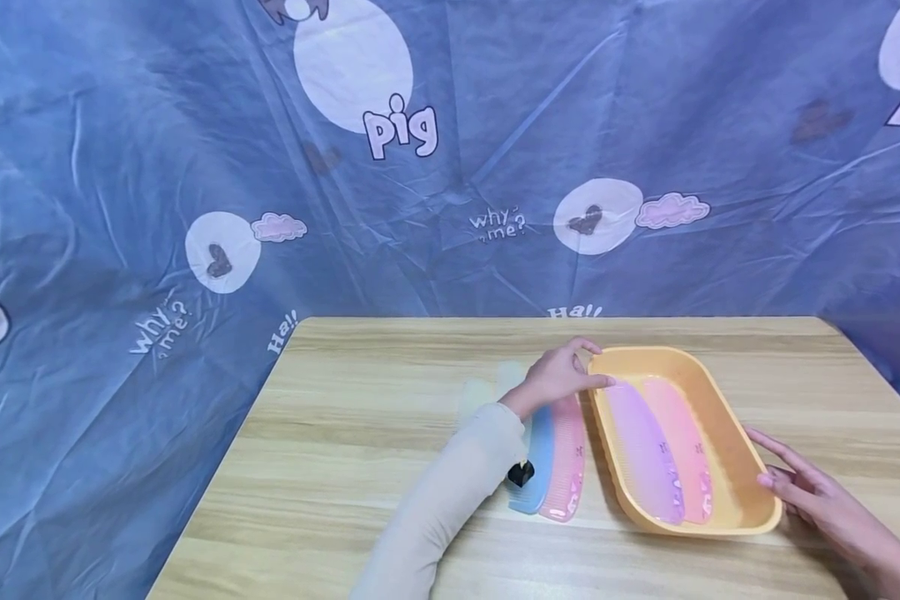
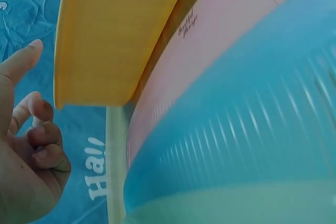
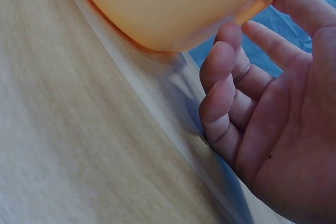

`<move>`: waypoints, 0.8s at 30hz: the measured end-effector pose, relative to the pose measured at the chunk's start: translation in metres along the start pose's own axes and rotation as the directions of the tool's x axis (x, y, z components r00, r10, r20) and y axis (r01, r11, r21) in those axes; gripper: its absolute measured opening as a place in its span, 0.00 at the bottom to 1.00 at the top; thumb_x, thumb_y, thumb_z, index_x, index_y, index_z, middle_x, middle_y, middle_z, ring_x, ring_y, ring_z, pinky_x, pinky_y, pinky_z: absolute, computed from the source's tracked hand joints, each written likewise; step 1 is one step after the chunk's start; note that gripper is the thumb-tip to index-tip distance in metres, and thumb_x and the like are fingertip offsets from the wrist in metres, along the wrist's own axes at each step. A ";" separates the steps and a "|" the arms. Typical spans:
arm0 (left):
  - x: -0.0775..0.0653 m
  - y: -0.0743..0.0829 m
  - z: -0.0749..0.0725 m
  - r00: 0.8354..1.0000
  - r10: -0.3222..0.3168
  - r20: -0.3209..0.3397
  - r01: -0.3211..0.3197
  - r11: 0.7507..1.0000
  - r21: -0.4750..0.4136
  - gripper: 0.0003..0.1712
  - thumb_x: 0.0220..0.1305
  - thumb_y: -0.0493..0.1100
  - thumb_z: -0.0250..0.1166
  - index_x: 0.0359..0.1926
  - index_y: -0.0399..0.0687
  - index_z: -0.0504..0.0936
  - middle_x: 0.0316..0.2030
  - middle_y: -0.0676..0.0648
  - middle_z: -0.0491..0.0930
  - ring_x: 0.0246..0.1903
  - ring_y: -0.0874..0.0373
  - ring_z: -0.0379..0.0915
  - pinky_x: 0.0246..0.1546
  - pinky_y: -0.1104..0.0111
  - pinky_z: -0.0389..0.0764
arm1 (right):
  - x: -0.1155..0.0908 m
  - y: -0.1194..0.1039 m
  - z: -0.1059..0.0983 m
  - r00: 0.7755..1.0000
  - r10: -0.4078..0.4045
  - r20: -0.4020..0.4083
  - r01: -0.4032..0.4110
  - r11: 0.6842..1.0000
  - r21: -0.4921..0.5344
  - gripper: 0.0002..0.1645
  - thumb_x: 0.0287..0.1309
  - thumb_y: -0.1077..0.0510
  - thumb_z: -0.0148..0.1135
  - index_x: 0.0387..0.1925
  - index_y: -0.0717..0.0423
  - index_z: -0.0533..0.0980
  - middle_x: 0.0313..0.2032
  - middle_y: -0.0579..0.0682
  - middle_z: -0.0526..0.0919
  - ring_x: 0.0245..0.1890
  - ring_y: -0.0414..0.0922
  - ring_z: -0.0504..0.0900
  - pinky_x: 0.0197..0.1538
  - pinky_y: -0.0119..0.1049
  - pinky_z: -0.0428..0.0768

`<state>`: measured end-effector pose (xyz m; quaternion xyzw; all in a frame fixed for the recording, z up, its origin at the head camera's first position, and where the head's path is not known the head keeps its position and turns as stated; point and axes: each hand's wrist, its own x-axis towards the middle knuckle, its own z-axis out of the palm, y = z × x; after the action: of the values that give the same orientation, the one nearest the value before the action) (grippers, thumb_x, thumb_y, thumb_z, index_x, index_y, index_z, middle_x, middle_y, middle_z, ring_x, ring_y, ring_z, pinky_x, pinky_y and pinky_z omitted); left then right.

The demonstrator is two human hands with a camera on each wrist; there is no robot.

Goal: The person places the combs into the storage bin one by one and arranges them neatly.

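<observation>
Fingers [image 1: 782, 447] of the right hand [image 1: 821, 493] clamp the tray rim [image 1: 708, 530], the left hand's [image 1: 557, 375] parted, tabletop [image 1: 360, 433] extending all around.

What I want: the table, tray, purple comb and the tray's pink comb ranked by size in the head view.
1. Table
2. Tray
3. Purple comb and the tray's pink comb: too alike to rank.

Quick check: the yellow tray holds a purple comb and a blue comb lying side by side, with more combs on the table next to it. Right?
One colour is wrong: in the head view, the purple comb lies in the yellow tray beside a pink comb, not a blue one. The rest is right.
</observation>
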<state>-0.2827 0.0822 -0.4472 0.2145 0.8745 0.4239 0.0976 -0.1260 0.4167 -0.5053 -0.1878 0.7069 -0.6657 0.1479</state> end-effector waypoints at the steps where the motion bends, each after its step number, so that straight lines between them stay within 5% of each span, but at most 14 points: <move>1: 0.000 -0.001 -0.002 1.000 0.006 0.004 -0.006 1.000 -0.018 0.31 0.52 0.60 0.72 0.57 0.61 0.74 0.24 0.57 0.75 0.21 0.64 0.70 0.24 0.72 0.73 | 0.000 0.000 0.000 1.000 -0.008 0.004 0.008 1.000 0.004 0.41 0.70 0.73 0.33 0.75 0.34 0.48 0.54 0.33 0.80 0.49 0.32 0.81 0.45 0.27 0.81; 9: -0.005 -0.009 -0.017 0.999 0.019 0.031 -0.015 0.991 -0.134 0.31 0.52 0.54 0.73 0.57 0.55 0.75 0.26 0.55 0.74 0.23 0.49 0.79 0.23 0.73 0.74 | 0.003 0.000 -0.001 0.999 -0.039 0.026 0.039 0.999 0.021 0.41 0.70 0.74 0.32 0.76 0.38 0.47 0.55 0.34 0.80 0.50 0.33 0.81 0.46 0.26 0.80; 16: -0.009 -0.017 -0.032 1.000 0.025 0.016 -0.020 0.970 -0.243 0.30 0.52 0.49 0.75 0.56 0.51 0.76 0.27 0.54 0.74 0.24 0.63 0.71 0.26 0.75 0.74 | 0.003 -0.001 -0.002 0.998 -0.016 0.058 0.012 0.997 0.074 0.41 0.71 0.73 0.30 0.75 0.34 0.47 0.57 0.34 0.79 0.51 0.35 0.82 0.46 0.30 0.82; 24: -0.015 -0.032 -0.052 1.000 -0.004 0.021 0.009 0.965 -0.263 0.32 0.52 0.48 0.74 0.59 0.51 0.74 0.32 0.53 0.77 0.30 0.63 0.73 0.32 0.73 0.76 | 0.000 -0.003 -0.005 0.996 0.090 -0.024 -0.092 0.991 -0.094 0.40 0.73 0.69 0.33 0.74 0.28 0.45 0.53 0.28 0.79 0.48 0.32 0.82 0.43 0.27 0.80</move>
<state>-0.2972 0.0219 -0.4400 0.2011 0.8101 0.5339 0.1353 -0.1277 0.4211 -0.5019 -0.1559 0.7471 -0.6256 0.1620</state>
